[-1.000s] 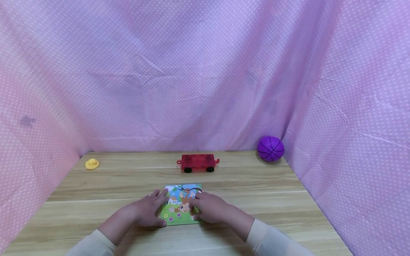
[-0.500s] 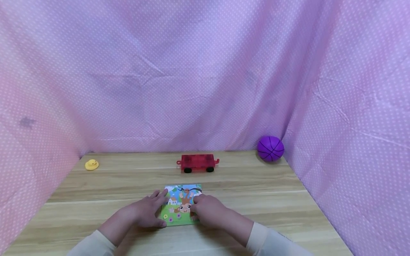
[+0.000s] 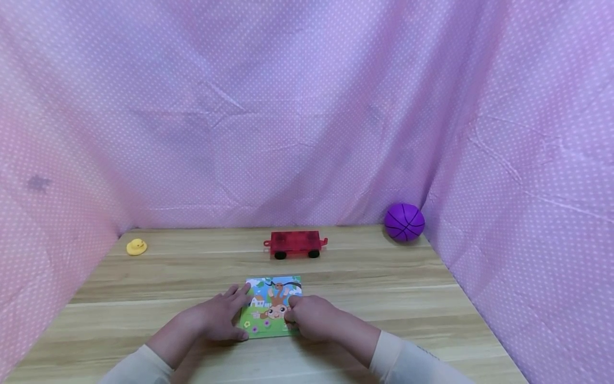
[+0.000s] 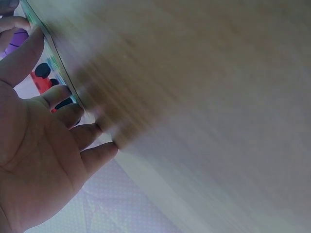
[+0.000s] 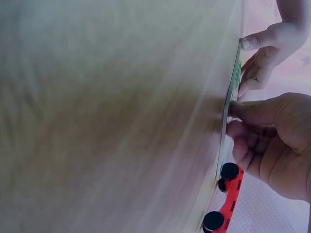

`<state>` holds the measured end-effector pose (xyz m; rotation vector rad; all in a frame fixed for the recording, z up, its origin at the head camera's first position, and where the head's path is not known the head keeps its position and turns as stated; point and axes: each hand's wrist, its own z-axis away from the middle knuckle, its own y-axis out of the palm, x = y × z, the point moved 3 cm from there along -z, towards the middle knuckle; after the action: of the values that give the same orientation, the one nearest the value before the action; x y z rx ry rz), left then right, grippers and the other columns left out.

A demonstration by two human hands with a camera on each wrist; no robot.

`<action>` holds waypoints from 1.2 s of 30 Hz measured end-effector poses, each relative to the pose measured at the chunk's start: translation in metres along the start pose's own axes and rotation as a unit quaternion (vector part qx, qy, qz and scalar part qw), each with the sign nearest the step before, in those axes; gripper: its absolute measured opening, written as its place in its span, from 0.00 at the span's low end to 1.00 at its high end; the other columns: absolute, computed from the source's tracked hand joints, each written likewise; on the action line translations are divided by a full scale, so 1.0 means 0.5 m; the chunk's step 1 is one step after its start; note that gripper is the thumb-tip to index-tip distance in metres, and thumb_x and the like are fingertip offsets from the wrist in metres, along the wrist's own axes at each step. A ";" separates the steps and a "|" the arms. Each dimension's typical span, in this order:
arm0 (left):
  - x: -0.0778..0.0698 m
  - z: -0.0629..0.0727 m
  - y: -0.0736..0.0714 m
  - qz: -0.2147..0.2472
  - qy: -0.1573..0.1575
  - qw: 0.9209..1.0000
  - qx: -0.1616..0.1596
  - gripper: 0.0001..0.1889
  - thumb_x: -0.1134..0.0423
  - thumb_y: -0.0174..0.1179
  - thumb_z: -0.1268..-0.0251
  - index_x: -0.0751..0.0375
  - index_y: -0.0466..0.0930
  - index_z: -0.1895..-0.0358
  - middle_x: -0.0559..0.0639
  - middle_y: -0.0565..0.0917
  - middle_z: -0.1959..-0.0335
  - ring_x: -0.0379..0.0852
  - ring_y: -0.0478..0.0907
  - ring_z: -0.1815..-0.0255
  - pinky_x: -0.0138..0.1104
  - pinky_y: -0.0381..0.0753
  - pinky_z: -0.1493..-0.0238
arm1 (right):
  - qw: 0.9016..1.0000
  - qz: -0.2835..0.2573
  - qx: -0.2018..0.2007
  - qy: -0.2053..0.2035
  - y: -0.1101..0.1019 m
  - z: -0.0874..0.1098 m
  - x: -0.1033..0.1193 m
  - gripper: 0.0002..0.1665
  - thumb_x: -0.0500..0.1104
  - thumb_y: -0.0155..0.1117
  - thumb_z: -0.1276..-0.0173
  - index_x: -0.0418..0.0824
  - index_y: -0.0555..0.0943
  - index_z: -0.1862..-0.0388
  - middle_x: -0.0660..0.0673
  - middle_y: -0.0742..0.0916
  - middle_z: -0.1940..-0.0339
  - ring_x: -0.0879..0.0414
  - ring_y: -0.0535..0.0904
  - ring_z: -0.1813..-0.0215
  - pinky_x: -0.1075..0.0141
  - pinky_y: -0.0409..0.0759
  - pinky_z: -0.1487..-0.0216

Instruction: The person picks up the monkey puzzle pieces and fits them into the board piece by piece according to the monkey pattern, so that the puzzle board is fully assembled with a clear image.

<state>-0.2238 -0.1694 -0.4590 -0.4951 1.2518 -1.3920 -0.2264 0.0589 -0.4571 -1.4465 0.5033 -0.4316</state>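
Observation:
A flat square picture board point(image 3: 268, 306), printed with an upside-down cartoon monkey, a house and flowers, lies on the wooden table. Along its left edge rests my left hand point(image 3: 220, 317), fingers spread and fairly straight, the thumb at the near left corner. At the right side, my right hand point(image 3: 314, 318) has curled fingers, with thumb and index finger close together on the board. The right wrist view shows that hand point(image 5: 282, 145) pinching at the board; whether a separate piece sits between the fingertips is hidden.
Behind the board stands a red toy wagon point(image 3: 295, 242) with black wheels. A yellow rubber duck point(image 3: 137, 246) sits at the far left, and a purple ball point(image 3: 404, 222) at the far right corner. Pink dotted cloth point(image 3: 307, 133) encloses the table point(image 3: 192, 277).
My right hand has shifted slightly toward me along the board's right side, its thumb and index finger drawing closer together. The left hand and the board have stayed in place.

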 end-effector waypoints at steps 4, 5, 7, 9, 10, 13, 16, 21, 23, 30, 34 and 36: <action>-0.003 0.002 0.001 0.001 0.003 1.000 0.002 0.44 0.41 0.69 0.45 0.52 0.63 0.26 0.52 0.50 0.19 0.65 0.46 0.21 0.66 0.58 0.31 | 1.000 -0.013 -0.005 -0.018 -0.001 0.003 -0.006 0.09 0.42 0.62 0.29 0.57 0.85 0.65 0.56 0.69 0.74 0.63 0.63 0.77 0.75 0.60 0.78; -0.002 0.002 0.001 0.001 0.003 1.000 0.002 0.44 0.41 0.69 0.45 0.52 0.63 0.26 0.52 0.50 0.19 0.65 0.46 0.21 0.66 0.58 0.31 | 1.000 -0.015 -0.006 -0.021 -0.002 0.005 -0.007 0.09 0.42 0.62 0.29 0.57 0.85 0.65 0.56 0.69 0.74 0.63 0.63 0.77 0.75 0.60 0.78; -0.002 0.001 0.001 -0.001 0.002 1.000 0.002 0.44 0.41 0.68 0.45 0.51 0.63 0.26 0.51 0.50 0.19 0.64 0.46 0.21 0.65 0.58 0.31 | 1.000 -0.010 -0.009 -0.026 -0.003 0.006 -0.008 0.09 0.42 0.61 0.29 0.57 0.85 0.64 0.55 0.70 0.73 0.63 0.63 0.77 0.75 0.61 0.78; -0.001 0.002 0.000 -0.004 0.000 1.000 0.003 0.44 0.40 0.68 0.45 0.50 0.63 0.26 0.51 0.50 0.19 0.63 0.46 0.21 0.65 0.59 0.31 | 1.000 -0.006 -0.009 -0.028 -0.004 0.007 -0.007 0.09 0.42 0.61 0.29 0.57 0.85 0.62 0.55 0.70 0.73 0.63 0.63 0.77 0.75 0.61 0.78; 0.000 0.002 0.000 -0.005 -0.001 1.000 0.004 0.44 0.40 0.68 0.45 0.50 0.63 0.26 0.51 0.49 0.19 0.63 0.46 0.21 0.65 0.59 0.31 | 1.000 -0.007 -0.008 -0.027 -0.004 0.008 -0.006 0.09 0.42 0.61 0.28 0.57 0.85 0.62 0.55 0.70 0.72 0.63 0.63 0.77 0.75 0.61 0.78; 0.000 0.002 -0.002 -0.004 -0.001 1.000 0.004 0.44 0.40 0.68 0.45 0.50 0.63 0.26 0.51 0.49 0.19 0.63 0.46 0.21 0.65 0.59 0.31 | 1.000 -0.002 -0.003 -0.029 -0.007 0.012 -0.003 0.07 0.45 0.61 0.28 0.57 0.85 0.60 0.56 0.70 0.71 0.64 0.63 0.76 0.75 0.61 0.78; -0.001 0.001 -0.003 -0.002 -0.003 1.000 0.004 0.44 0.40 0.68 0.45 0.50 0.63 0.26 0.51 0.50 0.19 0.63 0.46 0.21 0.65 0.59 0.31 | 0.999 0.002 0.009 -0.032 -0.012 0.018 -0.001 0.05 0.50 0.62 0.29 0.57 0.84 0.61 0.56 0.70 0.70 0.65 0.63 0.76 0.75 0.62 0.77; -0.002 0.000 -0.001 -0.004 -0.002 1.000 0.005 0.44 0.40 0.68 0.45 0.51 0.63 0.26 0.51 0.49 0.19 0.63 0.46 0.20 0.64 0.58 0.30 | 0.998 -0.030 0.054 -0.019 -0.026 0.031 0.001 0.12 0.57 0.62 0.31 0.58 0.85 0.53 0.55 0.70 0.65 0.65 0.66 0.74 0.75 0.66 0.74; -0.002 0.001 0.001 -0.005 -0.002 1.000 0.005 0.44 0.40 0.68 0.45 0.51 0.63 0.26 0.51 0.49 0.19 0.63 0.46 0.20 0.64 0.58 0.30 | 0.997 -0.050 0.065 -0.010 -0.029 0.037 0.001 0.15 0.58 0.63 0.31 0.58 0.84 0.49 0.55 0.70 0.64 0.65 0.67 0.73 0.74 0.67 0.72; 0.003 0.002 -0.003 -0.008 -0.004 1.000 0.004 0.45 0.39 0.68 0.46 0.50 0.62 0.26 0.51 0.50 0.19 0.65 0.47 0.21 0.65 0.59 0.32 | 0.996 -0.074 0.047 -0.005 -0.034 0.043 -0.002 0.21 0.58 0.64 0.32 0.58 0.83 0.42 0.57 0.73 0.61 0.67 0.68 0.70 0.75 0.71 0.67; 0.006 0.000 -0.004 -0.005 -0.006 1.000 0.005 0.45 0.38 0.68 0.46 0.50 0.62 0.25 0.51 0.50 0.19 0.66 0.47 0.21 0.66 0.59 0.32 | 0.996 -0.078 0.052 -0.006 -0.036 0.040 -0.005 0.23 0.59 0.63 0.32 0.58 0.82 0.40 0.57 0.75 0.58 0.68 0.69 0.68 0.74 0.74 0.64; 0.007 -0.001 -0.003 -0.004 -0.006 1.000 0.006 0.45 0.38 0.68 0.46 0.50 0.62 0.26 0.51 0.50 0.19 0.66 0.47 0.22 0.67 0.59 0.33 | 0.995 -0.082 0.057 -0.006 -0.036 0.040 -0.005 0.23 0.59 0.63 0.32 0.58 0.81 0.39 0.57 0.76 0.57 0.68 0.69 0.67 0.74 0.74 0.64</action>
<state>-0.2258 -0.1728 -0.4593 -0.4998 1.2313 -1.4000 -0.2169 0.0754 -0.4378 -1.3832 0.3469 -0.5732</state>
